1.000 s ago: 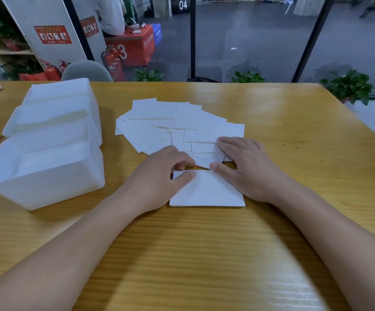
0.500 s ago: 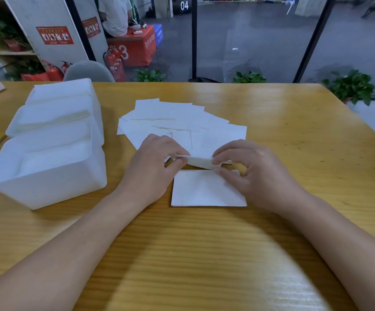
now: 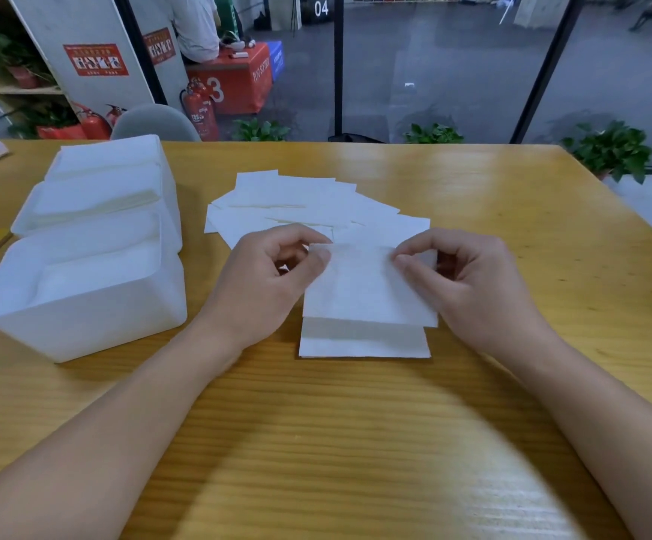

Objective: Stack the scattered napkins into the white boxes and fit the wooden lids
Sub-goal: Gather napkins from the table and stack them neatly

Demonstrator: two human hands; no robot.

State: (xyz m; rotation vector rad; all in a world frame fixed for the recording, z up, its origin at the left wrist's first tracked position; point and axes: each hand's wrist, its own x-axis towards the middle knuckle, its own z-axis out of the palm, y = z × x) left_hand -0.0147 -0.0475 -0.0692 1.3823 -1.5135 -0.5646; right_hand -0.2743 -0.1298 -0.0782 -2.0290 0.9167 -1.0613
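On the table (image 3: 472,196), a spread of napkins (image 3: 301,204) lies at the centre, toward 12 o'clock from a single napkin (image 3: 363,344) lying flat nearer the person. A held napkin (image 3: 367,286) hangs over that flat one, pinched at its far corners between the left hand (image 3: 266,282) at 9 o'clock and the right hand (image 3: 468,286) at 3 o'clock. Two boxes (image 3: 82,325) sit at 9 o'clock of the spread, one behind the other, touching, with napkins inside.

A wooden table (image 3: 355,442) fills the foreground, with a grey chair (image 3: 155,122) behind its far edge. Red fire extinguishers (image 3: 199,113) stand near a red box (image 3: 234,85), and potted plants (image 3: 609,148) line the floor.
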